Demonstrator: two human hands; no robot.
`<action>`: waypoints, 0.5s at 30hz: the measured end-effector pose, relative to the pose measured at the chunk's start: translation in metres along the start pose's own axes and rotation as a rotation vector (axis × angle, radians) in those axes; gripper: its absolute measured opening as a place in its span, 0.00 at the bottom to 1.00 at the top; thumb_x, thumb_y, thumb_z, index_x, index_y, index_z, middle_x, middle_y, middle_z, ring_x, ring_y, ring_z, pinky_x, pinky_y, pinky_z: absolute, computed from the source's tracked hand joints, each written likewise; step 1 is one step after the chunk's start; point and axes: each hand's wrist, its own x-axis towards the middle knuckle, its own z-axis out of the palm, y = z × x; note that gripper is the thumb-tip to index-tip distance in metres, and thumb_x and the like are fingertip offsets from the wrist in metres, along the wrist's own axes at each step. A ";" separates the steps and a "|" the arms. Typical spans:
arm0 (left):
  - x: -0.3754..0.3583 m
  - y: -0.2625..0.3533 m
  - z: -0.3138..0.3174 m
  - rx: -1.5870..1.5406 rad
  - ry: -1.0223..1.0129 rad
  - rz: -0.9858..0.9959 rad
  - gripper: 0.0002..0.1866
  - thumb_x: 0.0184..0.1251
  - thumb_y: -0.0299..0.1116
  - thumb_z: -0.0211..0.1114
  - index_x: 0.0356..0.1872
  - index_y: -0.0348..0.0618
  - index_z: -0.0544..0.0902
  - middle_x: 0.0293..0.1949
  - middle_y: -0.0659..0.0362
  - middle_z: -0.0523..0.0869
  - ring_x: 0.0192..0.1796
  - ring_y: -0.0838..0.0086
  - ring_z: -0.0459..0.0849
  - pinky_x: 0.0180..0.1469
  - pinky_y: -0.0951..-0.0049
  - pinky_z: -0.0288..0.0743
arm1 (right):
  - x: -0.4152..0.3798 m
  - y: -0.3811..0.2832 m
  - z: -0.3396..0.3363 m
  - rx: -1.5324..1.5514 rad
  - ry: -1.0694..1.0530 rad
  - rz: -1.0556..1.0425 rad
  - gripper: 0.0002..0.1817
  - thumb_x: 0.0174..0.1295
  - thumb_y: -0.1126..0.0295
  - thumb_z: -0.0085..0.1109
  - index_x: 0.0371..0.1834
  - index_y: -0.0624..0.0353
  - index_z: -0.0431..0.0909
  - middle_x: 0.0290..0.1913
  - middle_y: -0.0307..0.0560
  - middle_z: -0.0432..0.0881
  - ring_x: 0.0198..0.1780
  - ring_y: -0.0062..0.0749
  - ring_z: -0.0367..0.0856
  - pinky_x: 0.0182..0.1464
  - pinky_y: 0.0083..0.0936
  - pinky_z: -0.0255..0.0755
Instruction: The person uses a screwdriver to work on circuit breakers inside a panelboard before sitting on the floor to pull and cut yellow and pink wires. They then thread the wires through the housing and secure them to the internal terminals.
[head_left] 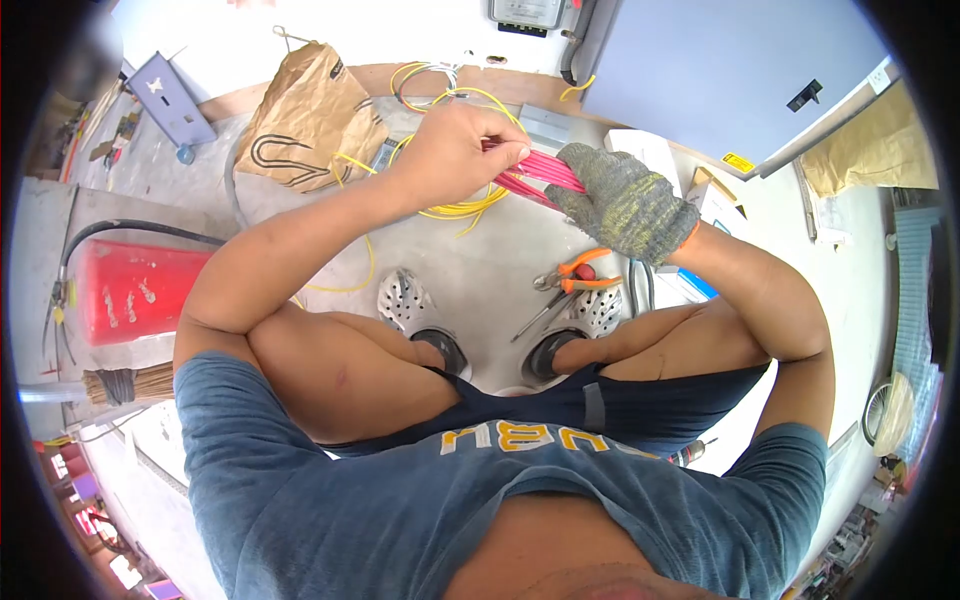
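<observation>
A bundle of red electrical wires (pixel 545 172) is stretched between my two hands, above the floor in front of my knees. My left hand (pixel 462 148), bare, has thumb and fingers closed around the left end of the bundle. In a grey knitted glove, my right hand (pixel 625 203) is wrapped round the other end; its fingertips are partly hidden. Behind and below my left hand lie coils of yellow wire (pixel 470 208). Pliers with orange handles (pixel 590 283) and a screwdriver (pixel 532 318) rest by my right shoe.
A brown paper bag (pixel 310 125) stands near the wall. At the left is a red container (pixel 140 290) with a black hose. A large grey cabinet (pixel 730 75) rises at upper right, with a white box (pixel 645 150) beneath it. A grey metal plate (pixel 170 100) leans at upper left.
</observation>
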 end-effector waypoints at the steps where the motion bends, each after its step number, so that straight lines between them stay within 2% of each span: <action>1: 0.000 0.001 0.002 0.069 0.071 0.095 0.09 0.66 0.34 0.66 0.41 0.41 0.87 0.36 0.54 0.89 0.35 0.73 0.86 0.41 0.72 0.78 | 0.002 -0.004 -0.002 0.000 -0.027 0.058 0.19 0.65 0.55 0.57 0.47 0.62 0.77 0.38 0.61 0.82 0.41 0.56 0.82 0.43 0.46 0.74; 2: 0.002 0.001 0.004 0.067 0.077 0.097 0.09 0.66 0.34 0.66 0.41 0.41 0.87 0.36 0.54 0.89 0.35 0.73 0.86 0.41 0.72 0.78 | 0.004 -0.007 -0.004 -0.001 -0.056 0.114 0.19 0.65 0.55 0.57 0.47 0.62 0.77 0.38 0.61 0.82 0.41 0.56 0.82 0.43 0.46 0.75; 4: 0.006 -0.003 0.008 0.189 0.237 0.266 0.06 0.67 0.30 0.62 0.37 0.38 0.83 0.31 0.52 0.86 0.32 0.67 0.85 0.37 0.69 0.77 | 0.005 -0.008 -0.007 0.003 -0.045 0.103 0.19 0.66 0.55 0.56 0.47 0.61 0.77 0.38 0.60 0.82 0.40 0.56 0.82 0.43 0.46 0.75; 6: 0.009 -0.004 0.007 0.224 0.252 0.314 0.06 0.68 0.29 0.62 0.37 0.38 0.82 0.31 0.51 0.85 0.31 0.65 0.84 0.36 0.67 0.76 | 0.005 -0.010 -0.010 0.014 -0.037 0.093 0.20 0.66 0.54 0.56 0.48 0.61 0.76 0.37 0.60 0.82 0.39 0.56 0.82 0.42 0.46 0.75; 8: 0.012 -0.006 0.001 0.265 0.265 0.363 0.05 0.68 0.29 0.61 0.37 0.37 0.80 0.30 0.50 0.84 0.31 0.62 0.84 0.35 0.66 0.76 | 0.004 -0.010 -0.015 0.050 -0.080 0.078 0.19 0.67 0.54 0.56 0.50 0.57 0.76 0.30 0.58 0.81 0.34 0.52 0.82 0.38 0.43 0.74; 9: 0.012 -0.007 -0.001 0.255 0.210 0.341 0.05 0.68 0.28 0.61 0.37 0.37 0.80 0.30 0.50 0.84 0.30 0.64 0.83 0.35 0.66 0.75 | 0.003 -0.006 -0.012 0.050 -0.084 0.073 0.19 0.67 0.54 0.56 0.50 0.57 0.76 0.30 0.58 0.81 0.34 0.52 0.82 0.38 0.43 0.74; 11: 0.010 -0.006 -0.006 0.244 0.163 0.313 0.05 0.68 0.28 0.60 0.37 0.37 0.80 0.29 0.51 0.83 0.30 0.65 0.83 0.35 0.67 0.75 | 0.001 0.004 -0.005 -0.073 0.021 -0.123 0.20 0.64 0.53 0.59 0.48 0.59 0.76 0.35 0.59 0.83 0.36 0.54 0.83 0.39 0.45 0.76; 13: 0.008 0.000 -0.009 0.123 -0.016 0.136 0.06 0.67 0.29 0.60 0.37 0.37 0.80 0.27 0.55 0.83 0.30 0.71 0.81 0.34 0.70 0.73 | 0.000 0.007 -0.004 -0.154 0.004 -0.206 0.19 0.63 0.54 0.60 0.47 0.58 0.76 0.34 0.57 0.83 0.35 0.53 0.83 0.37 0.44 0.76; 14: 0.008 -0.001 -0.007 0.123 -0.005 0.129 0.06 0.67 0.29 0.60 0.37 0.37 0.80 0.27 0.55 0.83 0.30 0.71 0.81 0.34 0.70 0.73 | 0.002 0.008 -0.005 -0.237 -0.001 -0.283 0.18 0.61 0.55 0.62 0.46 0.58 0.77 0.33 0.56 0.83 0.34 0.52 0.83 0.35 0.43 0.76; 15: 0.011 -0.006 -0.004 0.059 -0.180 0.041 0.06 0.66 0.30 0.61 0.36 0.37 0.81 0.27 0.58 0.82 0.30 0.74 0.80 0.34 0.71 0.73 | 0.003 0.013 -0.003 -0.239 -0.005 -0.294 0.18 0.61 0.55 0.62 0.46 0.58 0.77 0.33 0.56 0.83 0.34 0.52 0.83 0.35 0.43 0.76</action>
